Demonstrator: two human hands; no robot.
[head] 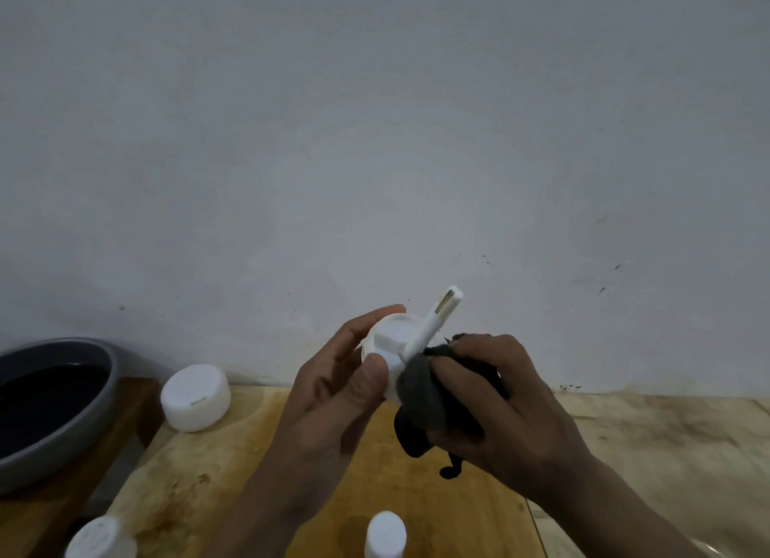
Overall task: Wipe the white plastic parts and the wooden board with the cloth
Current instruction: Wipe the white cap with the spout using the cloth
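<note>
Centrally, round white plastic part [391, 341], tubular stem, rubbed by dark crumpled cloth [421, 395].

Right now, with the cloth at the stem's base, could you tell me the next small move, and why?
Probably slide the cloth up the stem toward its tip: the right hand presses it against the stem's base, the left hand grips the disc, and the upper stem lies uncovered.

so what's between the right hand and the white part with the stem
The dark grey cloth, which the right hand presses against the white stemmed part; the head view shows it.
</note>
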